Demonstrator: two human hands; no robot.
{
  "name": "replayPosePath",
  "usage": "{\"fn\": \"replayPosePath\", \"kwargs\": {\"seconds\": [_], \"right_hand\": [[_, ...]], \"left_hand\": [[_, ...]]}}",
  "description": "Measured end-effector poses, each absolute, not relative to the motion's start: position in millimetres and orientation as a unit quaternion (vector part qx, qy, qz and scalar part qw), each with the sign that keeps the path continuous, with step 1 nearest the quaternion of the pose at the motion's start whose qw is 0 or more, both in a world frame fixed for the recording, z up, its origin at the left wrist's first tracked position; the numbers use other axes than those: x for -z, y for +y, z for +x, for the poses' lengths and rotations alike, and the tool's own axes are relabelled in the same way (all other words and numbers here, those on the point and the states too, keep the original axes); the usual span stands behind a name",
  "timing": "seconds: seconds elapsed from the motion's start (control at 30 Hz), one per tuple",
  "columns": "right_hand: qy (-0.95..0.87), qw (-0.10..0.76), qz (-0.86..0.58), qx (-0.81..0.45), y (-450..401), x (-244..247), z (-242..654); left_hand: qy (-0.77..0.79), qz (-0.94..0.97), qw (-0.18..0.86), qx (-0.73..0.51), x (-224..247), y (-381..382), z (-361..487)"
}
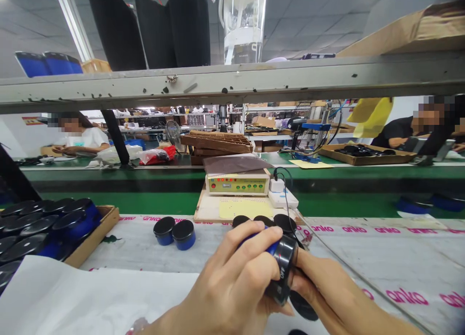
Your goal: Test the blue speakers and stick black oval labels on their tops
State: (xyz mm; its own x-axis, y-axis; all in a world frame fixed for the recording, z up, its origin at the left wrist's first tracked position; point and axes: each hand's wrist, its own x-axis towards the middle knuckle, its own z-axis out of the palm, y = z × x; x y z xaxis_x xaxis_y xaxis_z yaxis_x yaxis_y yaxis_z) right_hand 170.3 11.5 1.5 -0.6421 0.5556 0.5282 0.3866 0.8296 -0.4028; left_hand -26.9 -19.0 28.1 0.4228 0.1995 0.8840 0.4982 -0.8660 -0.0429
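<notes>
Gripping black-blue cylindrical device [282, 272] between left hand [228, 281] and right hand [327, 296]

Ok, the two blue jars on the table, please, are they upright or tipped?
Upright. Both blue jars stand on their bases on the table, with their black lids facing up.

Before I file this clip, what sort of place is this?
Likely a factory assembly line: a green conveyor belt, an electronic control box with red lights, and a shallow brown tray of identical black-and-blue round units.
</notes>
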Motion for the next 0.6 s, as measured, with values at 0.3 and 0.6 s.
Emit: {"fn": "replayPosePath", "kwargs": {"seconds": [0.3, 0.6], "right_hand": [[-0.894, 0.318, -0.278, -0.150, 8.4, 5.6, 174.7], [-0.803, 0.343, -0.403, -0.273, 1.2, 0.5, 182.1]], "left_hand": [[-0.224, -0.835, 0.114, 0.489, -25.9, -17.2, -28.5], [-0.333, -0.813, 0.074, 0.472, -30.3, -17.3, -22.1]]}}
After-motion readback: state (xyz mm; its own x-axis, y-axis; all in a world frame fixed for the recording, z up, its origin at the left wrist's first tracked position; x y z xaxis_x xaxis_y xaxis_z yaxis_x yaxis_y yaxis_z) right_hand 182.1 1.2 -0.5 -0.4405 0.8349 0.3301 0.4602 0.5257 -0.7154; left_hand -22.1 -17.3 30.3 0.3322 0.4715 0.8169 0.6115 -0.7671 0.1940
